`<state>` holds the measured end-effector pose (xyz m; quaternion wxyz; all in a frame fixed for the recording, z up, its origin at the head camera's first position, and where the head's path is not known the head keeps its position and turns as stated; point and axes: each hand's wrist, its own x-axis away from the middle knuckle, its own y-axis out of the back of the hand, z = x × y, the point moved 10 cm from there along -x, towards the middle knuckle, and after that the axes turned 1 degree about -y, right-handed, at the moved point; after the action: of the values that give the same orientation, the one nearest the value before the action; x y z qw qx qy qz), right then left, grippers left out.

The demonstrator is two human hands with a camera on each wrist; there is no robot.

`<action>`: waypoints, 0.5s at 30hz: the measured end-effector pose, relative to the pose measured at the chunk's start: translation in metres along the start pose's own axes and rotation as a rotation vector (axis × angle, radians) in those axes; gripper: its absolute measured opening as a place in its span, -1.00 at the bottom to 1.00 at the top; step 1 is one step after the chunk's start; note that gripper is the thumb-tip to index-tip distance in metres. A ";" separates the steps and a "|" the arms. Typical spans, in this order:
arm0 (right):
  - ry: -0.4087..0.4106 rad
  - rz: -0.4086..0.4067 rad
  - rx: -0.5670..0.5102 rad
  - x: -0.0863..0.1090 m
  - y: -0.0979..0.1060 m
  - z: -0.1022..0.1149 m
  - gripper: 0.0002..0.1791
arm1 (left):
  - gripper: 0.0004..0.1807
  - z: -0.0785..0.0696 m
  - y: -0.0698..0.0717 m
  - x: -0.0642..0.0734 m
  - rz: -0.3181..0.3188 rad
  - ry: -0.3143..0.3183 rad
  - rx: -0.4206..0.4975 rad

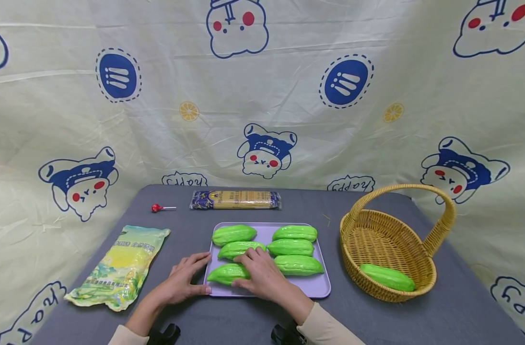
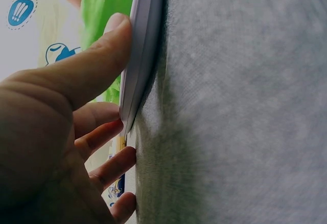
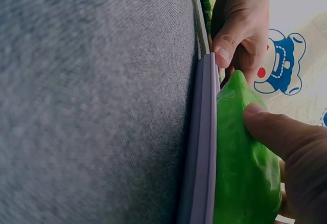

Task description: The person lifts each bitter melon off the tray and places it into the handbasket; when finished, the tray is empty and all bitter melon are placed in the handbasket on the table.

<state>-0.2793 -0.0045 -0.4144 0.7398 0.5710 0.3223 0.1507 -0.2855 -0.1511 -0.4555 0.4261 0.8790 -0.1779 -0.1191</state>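
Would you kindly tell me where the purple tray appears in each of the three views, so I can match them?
Head: the purple tray lies below centre, beneath six green vegetables.
Left wrist: the tray shows edge-on, slanting down through the upper part, just left of centre.
Right wrist: the tray shows edge-on, running from above mid-height to the bottom, right of centre.
Shared landmark: the left hand, at the tray's edge in all three.

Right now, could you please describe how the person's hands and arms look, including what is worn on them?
The left hand and right hand are bare, with no gloves visible. Pale beige sleeves end short of the wrists. Black devices show beside the cuffs, partly cut off by the frame.
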 end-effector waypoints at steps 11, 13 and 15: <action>0.027 0.064 -0.026 0.003 -0.004 0.005 -0.47 | -0.10 -0.002 0.000 0.000 -0.010 -0.011 0.003; 0.032 0.059 -0.033 0.004 -0.003 0.006 -0.47 | -0.10 -0.002 0.000 0.000 -0.009 -0.008 0.004; 0.037 0.049 -0.033 0.004 -0.002 0.006 -0.47 | -0.10 -0.001 0.000 0.000 -0.005 -0.004 0.006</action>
<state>-0.2729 -0.0070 -0.4169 0.7390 0.5637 0.3195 0.1846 -0.2850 -0.1504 -0.4544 0.4227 0.8805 -0.1768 -0.1212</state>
